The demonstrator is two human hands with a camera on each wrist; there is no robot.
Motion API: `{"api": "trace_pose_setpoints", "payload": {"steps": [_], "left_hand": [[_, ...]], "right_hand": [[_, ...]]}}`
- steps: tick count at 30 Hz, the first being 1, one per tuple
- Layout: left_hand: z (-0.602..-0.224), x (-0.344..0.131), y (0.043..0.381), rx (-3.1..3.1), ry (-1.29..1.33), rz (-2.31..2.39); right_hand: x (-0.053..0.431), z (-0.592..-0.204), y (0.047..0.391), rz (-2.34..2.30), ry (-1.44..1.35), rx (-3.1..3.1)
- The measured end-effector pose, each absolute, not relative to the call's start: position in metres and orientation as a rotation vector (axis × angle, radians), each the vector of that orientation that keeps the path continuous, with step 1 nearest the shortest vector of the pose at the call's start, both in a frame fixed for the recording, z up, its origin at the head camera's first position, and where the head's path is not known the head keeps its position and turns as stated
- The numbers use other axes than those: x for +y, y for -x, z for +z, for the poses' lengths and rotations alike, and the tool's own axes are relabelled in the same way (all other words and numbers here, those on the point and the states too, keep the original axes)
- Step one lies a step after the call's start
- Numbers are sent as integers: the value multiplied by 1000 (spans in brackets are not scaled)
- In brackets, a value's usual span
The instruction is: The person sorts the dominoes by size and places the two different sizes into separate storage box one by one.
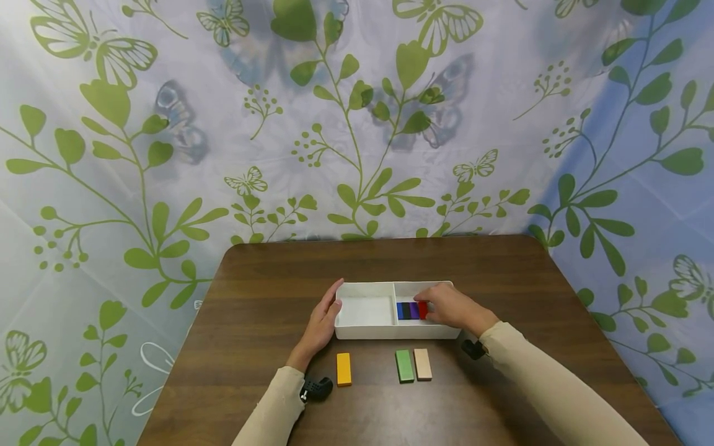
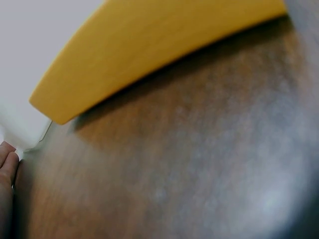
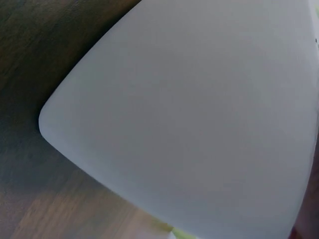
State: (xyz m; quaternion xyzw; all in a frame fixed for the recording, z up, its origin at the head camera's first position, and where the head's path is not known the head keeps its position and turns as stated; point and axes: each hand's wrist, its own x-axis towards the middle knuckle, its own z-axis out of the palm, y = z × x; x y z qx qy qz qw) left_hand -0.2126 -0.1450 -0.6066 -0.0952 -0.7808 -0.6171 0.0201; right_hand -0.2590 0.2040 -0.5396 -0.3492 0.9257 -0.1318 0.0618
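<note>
Three small blocks lie loose at the near edge of the dark wooden worktop (image 1: 262, 291): an orange block (image 1: 344, 369) toward the left, and a green block (image 1: 404, 365) touching a tan block (image 1: 423, 363) toward the right, all flat and just in front of a white two-compartment tray (image 1: 368, 331). Beyond them, the person's left hand (image 1: 321, 322) rests with straight fingers against the tray's left end, its grip released and holding nothing. The right hand (image 1: 454, 306) reaches into the right compartment, its fingertips closed in a pinch on a red block (image 1: 423, 310) that stands at the end of a row beside a purple block (image 1: 414, 310) and a blue block (image 1: 400, 310); the left compartment shows only its white floor. The blocks look rigid, light and smooth-sided, so they would likely slip under a loose hold and are best pinched across their long faces. The tray appears thin, stiff plastic, light enough to slide unless steadied at its end wall. Behind the worktop hangs a leaf-and-butterfly printed cloth (image 1: 357, 124).
</note>
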Motion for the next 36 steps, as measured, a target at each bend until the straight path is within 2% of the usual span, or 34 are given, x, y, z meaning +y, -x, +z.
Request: {"api": "trace_pose_setpoints", "payload": {"steps": [15, 25, 31, 36], "left_hand": [[-607, -153, 212, -2419, 381, -1948], [-605, -160, 220, -2337, 330, -2117], [-598, -170, 221, -2153, 221, -2374], [-584, -172, 214, -2259, 296, -2130]], "right_hand": [[201, -539, 259, -441, 989, 2796], [215, -533, 248, -829, 923, 2869], [228, -532, 233, -1152, 742, 2979], [237, -537, 226, -1420, 517, 3067]]}}
